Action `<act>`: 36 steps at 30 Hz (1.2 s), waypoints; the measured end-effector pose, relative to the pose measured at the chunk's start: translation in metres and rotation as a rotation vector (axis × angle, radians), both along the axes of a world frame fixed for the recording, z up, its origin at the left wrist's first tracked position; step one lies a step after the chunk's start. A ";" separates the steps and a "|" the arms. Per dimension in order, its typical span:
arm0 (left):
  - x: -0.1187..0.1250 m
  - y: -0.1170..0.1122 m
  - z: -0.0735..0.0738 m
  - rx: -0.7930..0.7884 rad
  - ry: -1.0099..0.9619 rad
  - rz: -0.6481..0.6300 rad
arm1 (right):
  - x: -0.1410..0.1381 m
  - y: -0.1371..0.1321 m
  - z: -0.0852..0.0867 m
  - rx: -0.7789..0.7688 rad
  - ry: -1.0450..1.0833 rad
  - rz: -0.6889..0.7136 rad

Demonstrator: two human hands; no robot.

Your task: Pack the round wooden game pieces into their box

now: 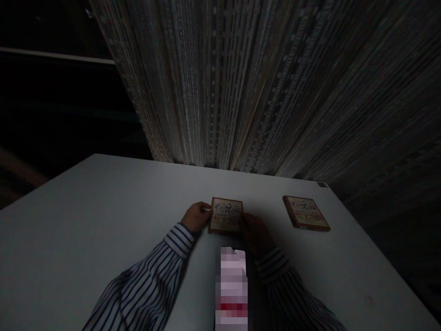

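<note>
A flat square box (225, 215) with brown edges and dark brush-style lettering on its pale lid lies on the white table (138, 197). My left hand (197, 217) is closed at the box's left edge, thumb and fingers pinching there. On the opposite side, my right hand (257, 233) grips the right edge, its fingers over the corner of the lid; it is in deep shadow. To the right, apart from both hands, lies a stack of similar flat boxes (306, 213) with the same lettering.
Between my forearms, near the front, is a phone (231, 287) with a lit, pixelated screen. Behind the table hangs a striped string curtain (220, 82). A small dark label (322, 185) sits at the far right corner. The room is dim, with a dark area at left.
</note>
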State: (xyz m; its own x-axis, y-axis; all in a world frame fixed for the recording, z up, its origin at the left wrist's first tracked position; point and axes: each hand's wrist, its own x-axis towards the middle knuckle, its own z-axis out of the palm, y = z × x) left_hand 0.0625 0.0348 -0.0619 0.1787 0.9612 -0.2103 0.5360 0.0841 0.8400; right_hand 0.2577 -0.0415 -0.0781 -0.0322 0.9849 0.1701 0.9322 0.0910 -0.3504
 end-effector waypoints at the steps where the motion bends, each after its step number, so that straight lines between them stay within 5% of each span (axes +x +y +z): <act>1: 0.000 0.000 0.000 -0.014 -0.014 0.013 | 0.000 0.000 0.000 -0.001 -0.003 -0.002; 15: 0.002 0.000 0.007 -0.256 -0.338 0.100 | 0.004 -0.001 -0.001 0.012 -0.082 -0.038; 36: 0.001 0.003 0.001 -0.395 -0.547 0.018 | 0.005 -0.002 0.003 0.021 -0.071 -0.034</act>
